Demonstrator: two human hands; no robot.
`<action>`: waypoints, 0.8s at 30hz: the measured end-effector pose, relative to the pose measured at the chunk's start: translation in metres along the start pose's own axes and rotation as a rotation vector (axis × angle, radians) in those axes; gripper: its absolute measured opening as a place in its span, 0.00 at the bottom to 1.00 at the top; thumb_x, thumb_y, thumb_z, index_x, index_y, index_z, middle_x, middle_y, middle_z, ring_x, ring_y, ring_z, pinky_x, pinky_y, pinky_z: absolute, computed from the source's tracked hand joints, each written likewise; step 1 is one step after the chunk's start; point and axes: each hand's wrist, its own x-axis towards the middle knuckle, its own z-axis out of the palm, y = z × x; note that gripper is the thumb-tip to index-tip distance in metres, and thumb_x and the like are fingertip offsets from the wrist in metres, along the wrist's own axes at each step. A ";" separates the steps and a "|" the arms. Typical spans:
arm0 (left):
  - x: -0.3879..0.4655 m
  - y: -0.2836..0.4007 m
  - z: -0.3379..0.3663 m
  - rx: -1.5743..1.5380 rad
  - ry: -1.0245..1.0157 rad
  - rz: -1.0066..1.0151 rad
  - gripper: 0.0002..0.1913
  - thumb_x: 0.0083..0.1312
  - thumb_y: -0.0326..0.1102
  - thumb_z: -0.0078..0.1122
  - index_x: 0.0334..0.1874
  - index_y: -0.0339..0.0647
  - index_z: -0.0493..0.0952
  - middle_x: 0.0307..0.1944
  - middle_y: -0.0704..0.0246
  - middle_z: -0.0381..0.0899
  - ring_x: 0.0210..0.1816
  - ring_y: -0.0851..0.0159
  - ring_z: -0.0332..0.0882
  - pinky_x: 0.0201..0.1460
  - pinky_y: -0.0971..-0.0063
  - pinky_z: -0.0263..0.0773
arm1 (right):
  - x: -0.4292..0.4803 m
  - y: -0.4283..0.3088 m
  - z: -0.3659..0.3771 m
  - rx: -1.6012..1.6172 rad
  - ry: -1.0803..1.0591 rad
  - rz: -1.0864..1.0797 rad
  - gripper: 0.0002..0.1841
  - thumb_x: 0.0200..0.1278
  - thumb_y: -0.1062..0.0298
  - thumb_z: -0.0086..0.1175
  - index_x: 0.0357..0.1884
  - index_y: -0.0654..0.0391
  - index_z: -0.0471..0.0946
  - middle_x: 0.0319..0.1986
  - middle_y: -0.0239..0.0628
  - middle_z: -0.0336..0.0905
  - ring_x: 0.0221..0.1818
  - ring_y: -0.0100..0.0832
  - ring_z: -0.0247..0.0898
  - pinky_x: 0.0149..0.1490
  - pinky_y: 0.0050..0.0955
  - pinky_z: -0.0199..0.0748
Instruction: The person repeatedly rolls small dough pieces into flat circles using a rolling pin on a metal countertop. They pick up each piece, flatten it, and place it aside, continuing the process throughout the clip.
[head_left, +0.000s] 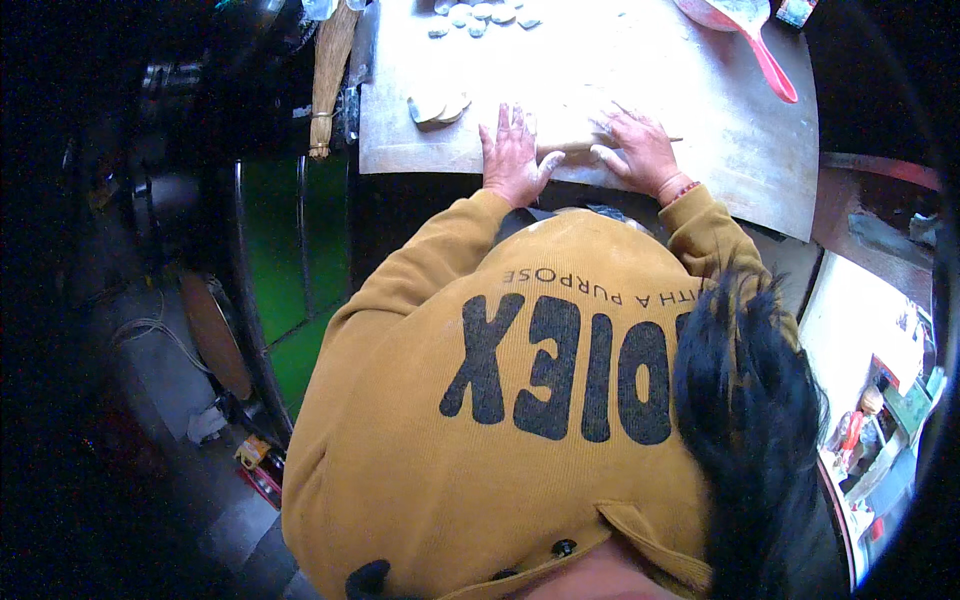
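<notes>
A thin wooden rolling pin (568, 145) lies across the pale, floury work board (420, 154) near its front edge. My left hand (515, 154) is palm down at the pin's left end, fingers extended, thumb beside the pin. Over the pin's right part rests my right hand (637, 148), its fingers spread forward and the pin's tip showing beyond it. Both hands look floury. Glare hides whatever lies under or just beyond the pin. Left of my left hand sits a small stack of flat dough rounds (436, 107). Several small dough pieces (480, 13) lie at the board's far side.
A red-handled pan or scoop (769, 64) lies at the board's far right, near a small printed box (796, 11). A straw brush (330, 75) is beside the left edge. Green panels (277, 247) stand below left; a cluttered white surface (855, 300) is at right.
</notes>
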 end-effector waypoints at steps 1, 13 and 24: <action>0.007 0.001 -0.006 0.000 0.012 0.011 0.40 0.61 0.61 0.38 0.66 0.34 0.48 0.69 0.56 0.38 0.70 0.53 0.27 0.65 0.45 0.23 | 0.000 0.004 0.008 -0.080 0.026 0.046 0.22 0.56 0.51 0.46 0.50 0.50 0.71 0.55 0.39 0.66 0.59 0.39 0.58 0.58 0.40 0.56; 0.019 0.002 -0.004 0.080 -0.027 0.049 0.34 0.63 0.55 0.38 0.66 0.40 0.53 0.69 0.60 0.42 0.71 0.54 0.30 0.64 0.40 0.28 | -0.006 0.003 0.025 -0.311 -0.178 0.303 0.28 0.61 0.53 0.37 0.62 0.54 0.58 0.65 0.42 0.50 0.67 0.41 0.44 0.66 0.46 0.40; 0.012 0.007 -0.001 -0.078 0.000 0.095 0.40 0.60 0.61 0.38 0.67 0.40 0.48 0.69 0.58 0.38 0.70 0.52 0.29 0.63 0.38 0.29 | -0.026 0.011 0.031 -0.231 -0.073 0.210 0.28 0.59 0.52 0.41 0.61 0.51 0.60 0.62 0.40 0.56 0.65 0.39 0.50 0.63 0.49 0.46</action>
